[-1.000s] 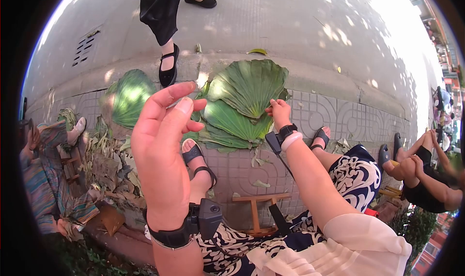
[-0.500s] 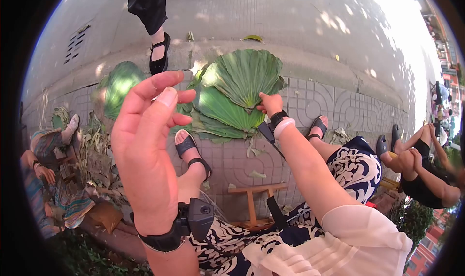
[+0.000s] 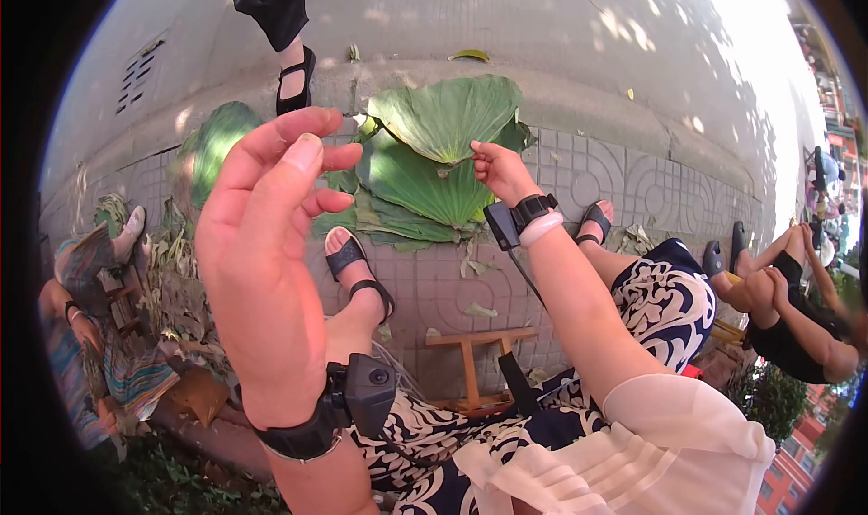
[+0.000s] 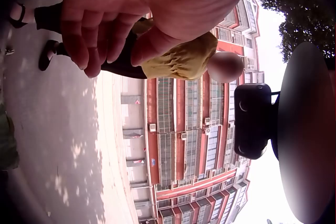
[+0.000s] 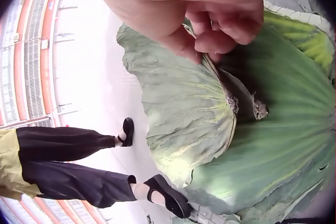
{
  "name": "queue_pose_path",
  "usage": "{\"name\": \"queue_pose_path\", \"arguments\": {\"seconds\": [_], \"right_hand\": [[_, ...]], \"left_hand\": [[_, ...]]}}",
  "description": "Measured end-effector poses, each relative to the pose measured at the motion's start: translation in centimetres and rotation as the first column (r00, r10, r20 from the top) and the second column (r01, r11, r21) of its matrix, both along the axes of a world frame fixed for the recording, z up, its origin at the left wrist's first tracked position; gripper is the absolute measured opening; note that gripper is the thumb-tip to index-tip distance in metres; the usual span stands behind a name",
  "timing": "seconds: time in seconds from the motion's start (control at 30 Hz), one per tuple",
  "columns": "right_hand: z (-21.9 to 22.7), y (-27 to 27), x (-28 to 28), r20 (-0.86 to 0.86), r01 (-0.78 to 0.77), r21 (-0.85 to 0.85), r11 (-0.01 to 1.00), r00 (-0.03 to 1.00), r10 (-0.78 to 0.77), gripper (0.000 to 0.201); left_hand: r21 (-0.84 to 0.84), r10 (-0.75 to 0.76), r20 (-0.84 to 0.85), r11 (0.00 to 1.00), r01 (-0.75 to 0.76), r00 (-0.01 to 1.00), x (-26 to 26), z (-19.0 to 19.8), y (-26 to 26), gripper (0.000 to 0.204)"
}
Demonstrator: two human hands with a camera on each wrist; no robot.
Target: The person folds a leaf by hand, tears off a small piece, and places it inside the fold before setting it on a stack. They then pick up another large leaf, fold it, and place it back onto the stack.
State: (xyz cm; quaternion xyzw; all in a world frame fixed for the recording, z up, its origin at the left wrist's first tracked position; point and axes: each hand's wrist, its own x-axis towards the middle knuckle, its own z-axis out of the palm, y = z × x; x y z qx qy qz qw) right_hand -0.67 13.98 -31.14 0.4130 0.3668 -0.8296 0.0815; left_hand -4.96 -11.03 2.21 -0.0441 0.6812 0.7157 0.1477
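In the head view my right hand point(image 3: 506, 173) pinches the near edge of the top lotus leaf point(image 3: 441, 113) between thumb and fingers. The right wrist view shows this edge raised, with the pale underside of the held leaf point(image 5: 178, 103) turned outward. Another green lotus leaf point(image 5: 289, 129) lies spread beneath, over a stack of more leaves point(image 3: 398, 221) on the pavement. My left hand point(image 3: 262, 244) hovers in the air left of the stack, fingers loosely bent and nothing in them.
A separate lotus leaf point(image 3: 221, 144) lies to the left, near dried leaf scraps point(image 3: 181, 284). A person in black shoes point(image 3: 297, 81) stands beyond the stack. A wooden stool point(image 3: 470, 370) is between my legs; seated people are at both sides.
My right hand has lifted the near edge of the top leaf, which tilts up off the leaf below. The left hand keeps its loose pose, while the head view has shifted slightly.
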Motion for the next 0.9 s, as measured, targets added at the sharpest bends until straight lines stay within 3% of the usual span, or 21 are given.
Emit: {"name": "queue_pose_path", "arguments": {"seconds": [0.07,0.2,0.3,0.43,0.63,0.83,0.9], "right_hand": [[0.8,-1.0,0.9,-0.062,0.003,0.03,1.0,0.998,-0.002,0.015],[-1.9,-2.8,5.1,0.167,-0.1,0.243,0.965,0.984,0.06,0.02],[-4.4,-3.1,7.6,0.276,-0.269,0.448,0.852,0.949,0.155,0.019],[-4.8,-3.5,8.5,0.37,-0.313,0.711,0.629,0.928,0.044,0.024],[-3.4,-4.0,7.2,0.433,-0.253,0.524,0.813,0.901,0.001,0.029],[-3.1,-4.0,6.1,0.402,-0.152,0.367,0.917,0.916,-0.009,0.023],[-3.1,-4.3,5.5,0.319,-0.142,0.455,0.879,0.948,-0.012,0.022]], "left_hand": [[-0.001,0.004,-0.005,1.0,-0.004,1.0,0.0,0.1,-0.1,0.035],[0.013,-0.016,-0.017,1.0,0.017,1.0,-0.1,0.0,-0.3,0.035],[0.022,-0.026,-0.019,0.999,0.027,0.999,0.0,0.0,-0.5,0.035],[0.03,-0.027,-0.023,0.999,0.028,0.999,0.0,-0.1,-0.7,0.035],[0.034,-0.023,-0.035,0.999,0.024,0.999,0.0,0.0,-0.5,0.034],[0.04,-0.013,-0.04,0.999,0.015,0.999,0.0,0.0,-0.6,0.033],[0.043,-0.016,-0.042,0.999,0.018,0.999,0.0,0.0,-0.7,0.033]]}}
